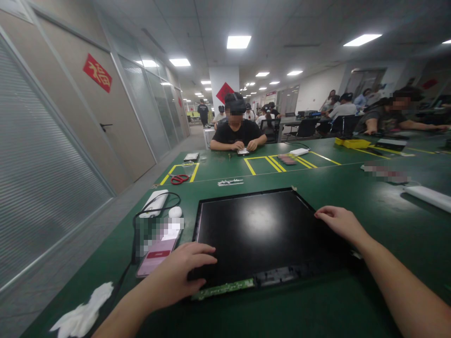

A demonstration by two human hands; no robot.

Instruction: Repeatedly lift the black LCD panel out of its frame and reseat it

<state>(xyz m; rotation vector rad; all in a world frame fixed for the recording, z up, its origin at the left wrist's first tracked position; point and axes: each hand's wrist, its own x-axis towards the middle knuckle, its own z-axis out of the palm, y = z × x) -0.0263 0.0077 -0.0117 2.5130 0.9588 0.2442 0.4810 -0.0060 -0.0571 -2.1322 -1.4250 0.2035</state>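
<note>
A black LCD screen panel (253,230) lies flat on the green table in front of me, its surface reflecting a ceiling light. Along its near edge runs a green circuit board strip (225,288). My left hand (183,270) is at the panel's near left corner, fingers apart and stretched over the edge, with nothing gripped. At the right edge of the panel, the fingers of my right hand (336,223) are pinched together on the black rim.
Left of the panel lie a phone (160,253), a white power bank (155,203) with a black cable, and crumpled tissue (84,312). Beyond are red-handled scissors (179,179) and white strips (230,182). A person (237,131) sits opposite; a yellow tray (352,143) stands far right.
</note>
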